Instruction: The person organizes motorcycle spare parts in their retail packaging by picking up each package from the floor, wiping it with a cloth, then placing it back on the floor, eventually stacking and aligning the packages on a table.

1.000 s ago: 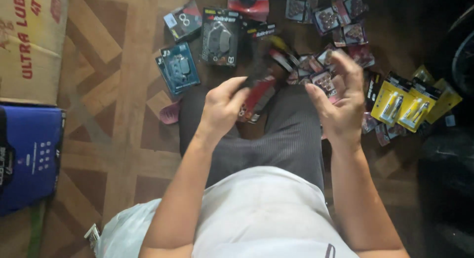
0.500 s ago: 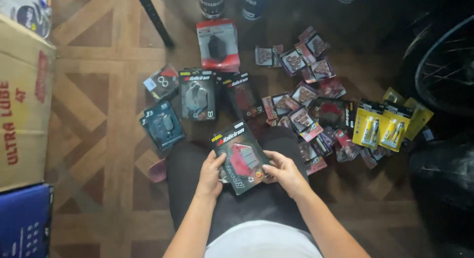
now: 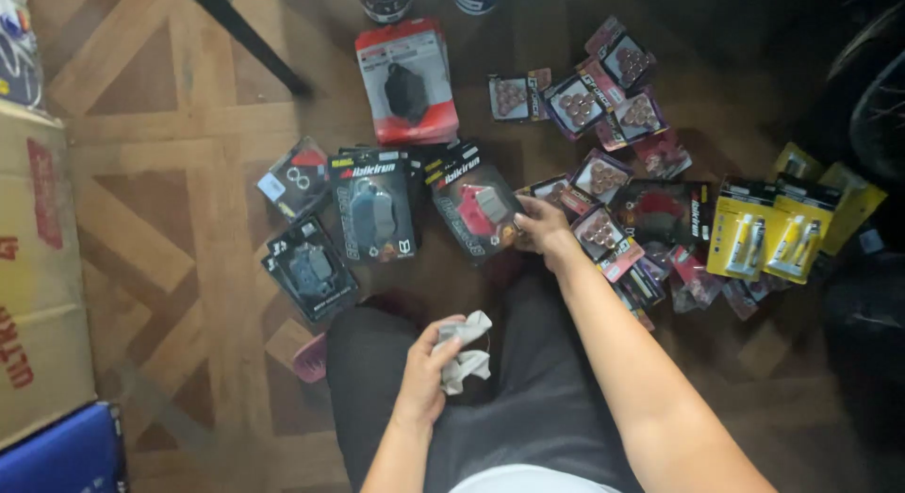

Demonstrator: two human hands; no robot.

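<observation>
head view: the left hand (image 3: 429,366) rested over the person's dark-trousered lap, its fingers curled shut around a crumpled grey cloth (image 3: 465,350) that stuck out above the knuckles. the right hand (image 3: 539,221) reached forward to the floor (image 3: 198,220), its fingers bent down on the lower right edge of a black blister pack with a red pad inside (image 3: 474,208); whether it truly gripped the pack or only touched it could not be told. that pack lay tilted on the wooden parquet, just beside a black pack with a grey pad (image 3: 372,210) to its left. farther left lay another dark pack (image 3: 311,267) and a small pack with rings (image 3: 294,179). a red pack (image 3: 407,80) sat toward the far edge of the floor. to the right of the right hand spread a heap of small pink-trimmed packs (image 3: 603,106), and beyond them two yellow carded tubes (image 3: 773,231). a cardboard box (image 3: 38,276) stood along the left edge, with a blue box (image 3: 66,455) in the near left corner.
</observation>
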